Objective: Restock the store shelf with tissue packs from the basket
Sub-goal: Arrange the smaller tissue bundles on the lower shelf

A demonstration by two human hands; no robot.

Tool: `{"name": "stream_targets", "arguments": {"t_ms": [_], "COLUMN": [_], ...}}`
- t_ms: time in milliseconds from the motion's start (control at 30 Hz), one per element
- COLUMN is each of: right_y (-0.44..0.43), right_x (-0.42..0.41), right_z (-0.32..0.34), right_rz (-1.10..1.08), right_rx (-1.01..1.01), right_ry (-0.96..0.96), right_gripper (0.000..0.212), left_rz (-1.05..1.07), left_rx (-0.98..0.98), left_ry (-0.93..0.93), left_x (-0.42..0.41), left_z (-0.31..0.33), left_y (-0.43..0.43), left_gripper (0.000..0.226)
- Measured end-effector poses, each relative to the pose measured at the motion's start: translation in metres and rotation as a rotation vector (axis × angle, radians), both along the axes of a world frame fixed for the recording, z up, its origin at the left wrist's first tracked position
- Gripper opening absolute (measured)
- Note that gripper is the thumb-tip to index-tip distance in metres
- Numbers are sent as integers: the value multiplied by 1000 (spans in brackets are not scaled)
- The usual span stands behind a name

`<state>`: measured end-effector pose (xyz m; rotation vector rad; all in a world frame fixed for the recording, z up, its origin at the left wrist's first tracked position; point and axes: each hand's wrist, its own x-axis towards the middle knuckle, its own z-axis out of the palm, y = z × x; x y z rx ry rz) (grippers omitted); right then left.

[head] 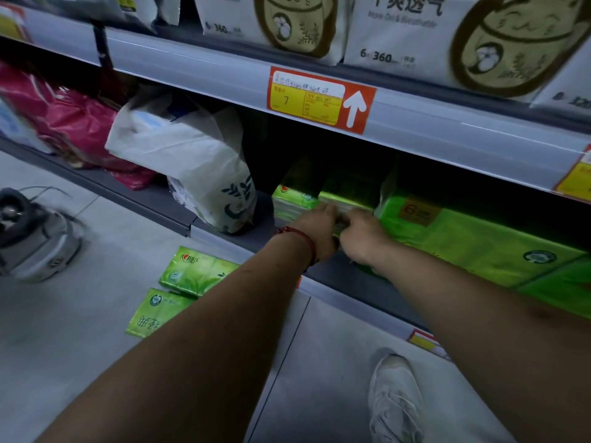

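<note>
Both arms reach into the low shelf (230,231). My left hand (316,228), with a red string at the wrist, and my right hand (364,238) grip a green tissue pack (345,199) at the shelf front, between a small green pack (291,198) on its left and a large green multipack (479,241) on its right. Two more green tissue packs (192,273) (153,311) lie on the floor below the shelf edge. The basket is not in view.
A white bag of tissue (192,161) and pink packs (64,123) stand further left on the same shelf. White packs (399,30) fill the shelf above, which carries a red and yellow price tag (319,99). A grey wheeled object (35,241) sits on the floor left. My white shoe (396,398) is below.
</note>
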<state>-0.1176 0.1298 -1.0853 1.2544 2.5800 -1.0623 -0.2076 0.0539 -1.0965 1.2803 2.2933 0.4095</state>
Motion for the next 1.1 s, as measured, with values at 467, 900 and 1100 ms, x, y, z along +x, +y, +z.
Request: {"name": "stream_targets", "arguments": {"t_ms": [467, 900, 1100], "right_y": [-7, -101, -162], "right_x": [-5, -27, -49], "right_z": [27, 47, -18], "right_rz": [89, 248, 72], "right_rx": [-8, -189, -595], "right_ry": [-93, -91, -222], "right_gripper": [45, 54, 42], "left_rz": [56, 287, 467], "left_rx": [-1, -542, -653], "left_ry": [14, 319, 138], "left_x": [-31, -90, -118], "left_z": [25, 46, -4], "left_y": [-60, -342, -379], "left_gripper": [56, 57, 60]}}
